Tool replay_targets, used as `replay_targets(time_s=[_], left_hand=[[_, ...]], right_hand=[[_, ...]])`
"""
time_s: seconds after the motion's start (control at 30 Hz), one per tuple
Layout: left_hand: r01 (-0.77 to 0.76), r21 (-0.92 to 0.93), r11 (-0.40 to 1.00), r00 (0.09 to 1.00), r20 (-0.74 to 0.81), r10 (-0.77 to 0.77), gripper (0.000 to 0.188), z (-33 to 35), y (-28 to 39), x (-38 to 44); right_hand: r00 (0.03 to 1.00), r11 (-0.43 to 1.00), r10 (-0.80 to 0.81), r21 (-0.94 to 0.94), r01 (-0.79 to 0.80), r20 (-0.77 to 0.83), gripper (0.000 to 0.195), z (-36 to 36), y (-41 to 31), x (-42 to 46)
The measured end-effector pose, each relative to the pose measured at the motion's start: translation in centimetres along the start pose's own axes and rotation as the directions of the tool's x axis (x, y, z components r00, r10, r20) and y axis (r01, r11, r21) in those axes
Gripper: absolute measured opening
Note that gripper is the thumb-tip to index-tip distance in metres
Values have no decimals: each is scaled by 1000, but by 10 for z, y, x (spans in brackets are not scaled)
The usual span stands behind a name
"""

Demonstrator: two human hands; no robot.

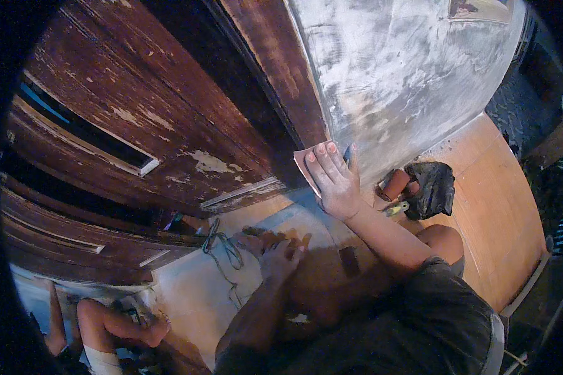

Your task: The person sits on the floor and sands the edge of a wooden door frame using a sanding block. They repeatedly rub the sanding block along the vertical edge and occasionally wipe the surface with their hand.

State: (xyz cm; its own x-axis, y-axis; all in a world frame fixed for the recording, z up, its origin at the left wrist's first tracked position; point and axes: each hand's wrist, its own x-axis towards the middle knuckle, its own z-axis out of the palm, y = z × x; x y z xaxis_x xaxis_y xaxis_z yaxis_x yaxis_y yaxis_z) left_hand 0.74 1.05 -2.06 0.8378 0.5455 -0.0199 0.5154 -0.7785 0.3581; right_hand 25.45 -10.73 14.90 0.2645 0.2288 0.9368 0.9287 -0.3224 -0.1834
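Note:
My right hand (338,180) presses a folded sheet of what looks like sandpaper (305,164) flat against the lower part of a brown wooden door frame (281,70). Its fingers lie spread over the sheet and the thumb is on the wall side. Beside the frame rises a grey-white plastered wall (380,70) with patchy smears. My left hand (281,258) is low in front of my body, in deep shadow by my legs. Whether it holds anything cannot be made out. The brown wooden door (145,117) left of the frame has flaking, worn finish.
A black plastic bag (438,192) stands by the wall with reddish-brown rolls (396,183) and a yellow-green-handled tool (396,208) beside it. A looped cord (223,246) lies on the tiled floor (492,211). Another person's bent leg (103,323) shows at lower left.

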Motion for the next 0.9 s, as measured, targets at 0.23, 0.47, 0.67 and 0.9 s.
replay_targets(time_s=[0.23, 0.47, 0.67, 0.9], left_hand=[[-122, 138, 983, 976, -165, 145, 57, -7, 5, -10], [-1, -158, 988, 1000, -20, -2, 55, -4, 4, -4], [-117, 9, 993, 986, -121, 117, 37, -3, 2, -6], [32, -9, 999, 998, -47, -33, 53, -15, 17, -1]], right_hand=[[982, 998, -44, 26, 49, -186, 48, 19, -3, 97], [994, 995, -90, -49, 87, -64, 51, 14, 7, -25], [1000, 991, 5, -134, -4, 9, 47, 9, -11, 60], [955, 991, -46, 105, 80, -292, 44, 7, -16, 151]])
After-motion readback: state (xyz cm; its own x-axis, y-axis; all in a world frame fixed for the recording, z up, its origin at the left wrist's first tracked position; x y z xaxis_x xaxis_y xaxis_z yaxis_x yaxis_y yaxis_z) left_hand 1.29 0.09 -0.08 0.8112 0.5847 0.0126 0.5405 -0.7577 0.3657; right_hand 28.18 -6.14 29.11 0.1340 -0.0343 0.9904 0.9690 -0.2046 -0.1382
